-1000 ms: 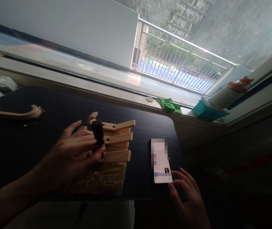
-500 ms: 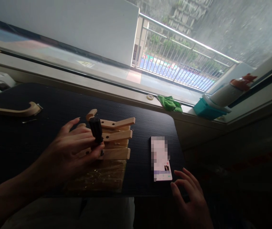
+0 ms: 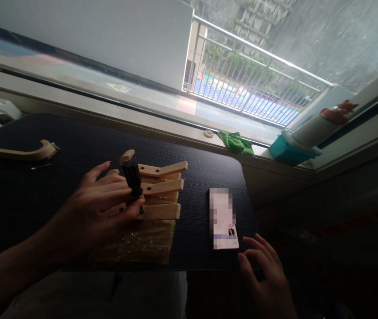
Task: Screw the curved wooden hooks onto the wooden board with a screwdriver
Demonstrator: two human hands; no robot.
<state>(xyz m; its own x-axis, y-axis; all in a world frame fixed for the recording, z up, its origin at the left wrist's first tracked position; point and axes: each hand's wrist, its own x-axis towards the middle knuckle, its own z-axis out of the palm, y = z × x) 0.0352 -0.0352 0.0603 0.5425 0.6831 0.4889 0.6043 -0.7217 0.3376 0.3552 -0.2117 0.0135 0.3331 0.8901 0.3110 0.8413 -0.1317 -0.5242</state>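
Observation:
My left hand [image 3: 101, 206] rests on a stack of pale wooden hook-shaped pieces [image 3: 162, 190] near the front of a black table [image 3: 43, 186]. Its fingertips pinch the black handle of a screwdriver [image 3: 132, 179] that stands upright on the wood. The wooden pieces lie on a clear plastic bag [image 3: 139, 246]. My right hand [image 3: 265, 277] hovers at the table's front right corner with fingers spread and nothing in it, just right of a lit phone [image 3: 224, 219] lying flat.
A separate curved wooden piece [image 3: 16, 153] lies at the table's far left. On the window sill sit a green cloth [image 3: 235, 142], a small round object [image 3: 208, 133] and a teal box [image 3: 287, 153] with a white bottle. A railing shows outside.
My right hand has drawn back a little from the phone's lower edge. My left hand keeps its hold on the screwdriver; the view has shifted slightly.

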